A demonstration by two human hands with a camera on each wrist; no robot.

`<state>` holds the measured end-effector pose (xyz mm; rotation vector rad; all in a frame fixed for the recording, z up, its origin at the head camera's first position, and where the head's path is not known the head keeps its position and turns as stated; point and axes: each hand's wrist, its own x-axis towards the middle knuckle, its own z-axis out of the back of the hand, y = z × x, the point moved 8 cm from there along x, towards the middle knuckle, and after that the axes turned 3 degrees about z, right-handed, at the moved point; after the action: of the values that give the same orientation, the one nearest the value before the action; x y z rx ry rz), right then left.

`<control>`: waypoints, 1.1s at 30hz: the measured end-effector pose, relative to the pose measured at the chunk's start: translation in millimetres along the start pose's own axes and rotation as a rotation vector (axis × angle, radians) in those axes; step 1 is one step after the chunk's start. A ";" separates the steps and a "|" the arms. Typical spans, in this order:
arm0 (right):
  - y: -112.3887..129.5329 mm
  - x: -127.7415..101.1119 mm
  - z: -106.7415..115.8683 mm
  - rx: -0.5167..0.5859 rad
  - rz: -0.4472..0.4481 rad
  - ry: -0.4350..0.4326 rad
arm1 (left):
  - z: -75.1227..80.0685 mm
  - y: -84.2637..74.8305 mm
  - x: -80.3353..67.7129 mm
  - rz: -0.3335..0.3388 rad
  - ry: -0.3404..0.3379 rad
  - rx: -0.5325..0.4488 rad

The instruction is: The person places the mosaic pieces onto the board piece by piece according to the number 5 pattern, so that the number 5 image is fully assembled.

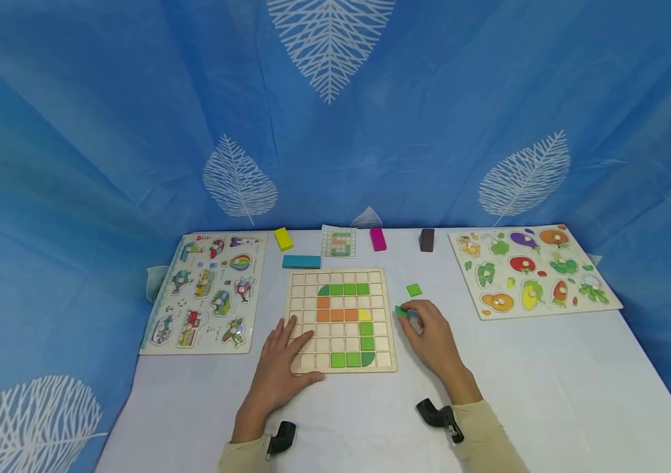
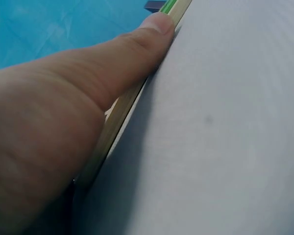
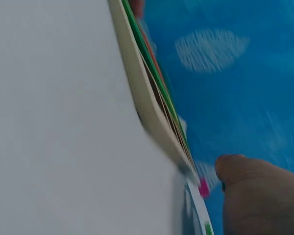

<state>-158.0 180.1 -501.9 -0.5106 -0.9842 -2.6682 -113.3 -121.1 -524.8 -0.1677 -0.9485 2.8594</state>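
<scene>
A wooden grid board [image 1: 391, 341] lies on the white table, with orange, yellow, light green and dark green tiles set in some of its squares. My left hand [image 1: 278, 368] rests, fingers spread, on the board's lower left corner. In the left wrist view the thumb [image 2: 154, 34] lies along the board's side edge [image 2: 118, 115]. Just off the board's right edge, my right hand [image 1: 434, 338] pinches a small dark green tile [image 1: 401, 312] between thumb and fingers. A loose light green square tile [image 1: 414, 290] lies beyond those fingers. The right wrist view shows the thumb [image 3: 259, 188]; the tile is mostly hidden there.
Behind the board are a printed pattern card [image 1: 338, 242] and yellow [image 1: 283, 239], teal [image 1: 301, 262], magenta [image 1: 378, 239] and dark brown [image 1: 426, 240] blocks. A vehicle puzzle [image 1: 208, 328] lies left, a vegetable puzzle [image 1: 539, 289] right. A blue curtain [image 1: 400, 164] hangs behind.
</scene>
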 end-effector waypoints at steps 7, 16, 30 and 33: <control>80.9 -17.8 -41.0 0.074 0.246 0.134 | 0.9 -0.6 -0.2 -0.010 -0.006 -0.001; 131.5 -31.2 -77.9 -0.060 0.395 0.249 | -1.2 0.2 -0.5 -0.021 0.020 -0.012; 133.1 -31.3 -86.9 -0.107 0.325 0.280 | -1.6 3.0 -0.5 -0.009 0.046 -0.032; 133.2 -30.1 -86.6 -0.120 0.321 0.277 | -1.8 3.0 0.3 -0.016 0.044 -0.030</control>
<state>-104.7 27.5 -499.1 -0.2819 -0.6088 -2.4322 -113.5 -122.4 -528.1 -0.2232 -0.9802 2.8159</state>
